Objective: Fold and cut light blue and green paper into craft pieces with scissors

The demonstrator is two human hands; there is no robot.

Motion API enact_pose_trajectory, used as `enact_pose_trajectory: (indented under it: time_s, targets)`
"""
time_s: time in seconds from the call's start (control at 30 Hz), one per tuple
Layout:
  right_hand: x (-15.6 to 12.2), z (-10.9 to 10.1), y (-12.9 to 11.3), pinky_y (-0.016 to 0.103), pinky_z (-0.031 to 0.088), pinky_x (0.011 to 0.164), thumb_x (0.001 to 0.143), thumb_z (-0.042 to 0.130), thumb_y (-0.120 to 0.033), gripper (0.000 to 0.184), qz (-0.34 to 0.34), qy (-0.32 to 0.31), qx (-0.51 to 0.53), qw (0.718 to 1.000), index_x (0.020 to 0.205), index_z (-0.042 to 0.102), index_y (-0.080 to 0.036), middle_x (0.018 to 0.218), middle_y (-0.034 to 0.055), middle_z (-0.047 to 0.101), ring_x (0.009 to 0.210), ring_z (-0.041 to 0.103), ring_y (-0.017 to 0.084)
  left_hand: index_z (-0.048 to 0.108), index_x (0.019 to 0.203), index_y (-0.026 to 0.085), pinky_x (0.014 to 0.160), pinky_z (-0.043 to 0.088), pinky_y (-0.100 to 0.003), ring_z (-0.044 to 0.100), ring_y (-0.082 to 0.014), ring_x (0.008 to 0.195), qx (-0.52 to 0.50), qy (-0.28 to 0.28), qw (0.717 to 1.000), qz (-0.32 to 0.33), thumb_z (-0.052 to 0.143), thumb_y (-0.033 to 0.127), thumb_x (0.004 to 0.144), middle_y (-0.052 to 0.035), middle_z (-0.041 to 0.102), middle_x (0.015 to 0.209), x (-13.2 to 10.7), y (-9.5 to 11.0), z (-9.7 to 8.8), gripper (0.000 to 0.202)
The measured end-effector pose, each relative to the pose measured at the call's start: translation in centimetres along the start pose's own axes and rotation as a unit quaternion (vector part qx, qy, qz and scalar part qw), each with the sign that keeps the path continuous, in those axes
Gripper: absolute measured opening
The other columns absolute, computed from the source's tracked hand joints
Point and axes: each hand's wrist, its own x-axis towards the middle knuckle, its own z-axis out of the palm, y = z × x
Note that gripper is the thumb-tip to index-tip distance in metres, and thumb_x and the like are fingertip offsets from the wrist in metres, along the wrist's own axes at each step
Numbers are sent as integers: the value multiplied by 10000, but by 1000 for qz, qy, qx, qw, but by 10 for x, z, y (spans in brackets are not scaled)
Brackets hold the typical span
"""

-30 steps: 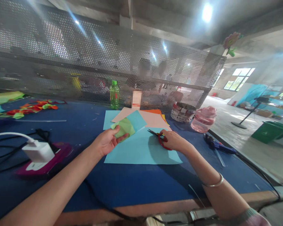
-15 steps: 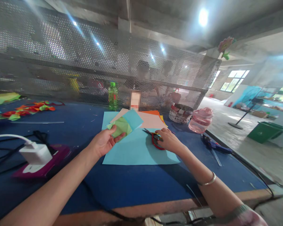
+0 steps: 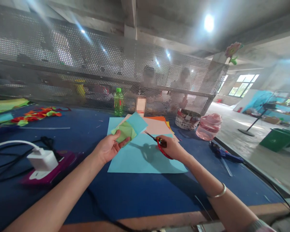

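Between thumb and fingers, my left hand (image 3: 112, 143) pinches a green piece of paper (image 3: 124, 131) together with a light blue piece of paper (image 3: 138, 123) that sticks out to the upper right. My right hand (image 3: 170, 146) grips scissors (image 3: 159, 143) with red-edged handles. Their dark blades point up and left, close to the blue piece's right corner; whether they touch it I cannot tell. Below both hands lies a large light blue sheet (image 3: 132, 162), with pale pink paper (image 3: 157, 124) and orange paper (image 3: 160, 118) at its far side.
A green bottle (image 3: 118, 102), a woven basket (image 3: 187, 120) and a pink water bottle (image 3: 209, 127) stand toward the back. A blue glue gun (image 3: 226, 154) lies at right. At left are a charger (image 3: 42, 160) on a purple power strip (image 3: 67, 161) and red-orange scraps (image 3: 36, 116).
My right hand has lifted the scissors off the blue sheet and taken a firmer hold, with the blades now nearer the held papers. My left hand keeps its pinch.
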Motion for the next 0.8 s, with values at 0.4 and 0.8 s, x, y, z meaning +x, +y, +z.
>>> enact_pose_trajectory:
  time_s: [0.4,0.8]
  targets:
    - [-14,2,-35,234,361,566,791,604,-528,411,2,-91,107,990,1007,543,-184,680,-53,495,598,436,107,674,970,94,650,621,-255,712,-160,697,-39,-31,999,19,449,94,921,-87,739,837,-4,1,4,230]
    - [-16,7,-41,220,365,541,820,530,-623,458,21,-79,197,977,896,564,-173,697,-21,504,590,453,96,702,885,94,783,608,-302,702,-166,848,11,-107,994,0,449,90,922,-88,748,931,-11,-7,8,256]
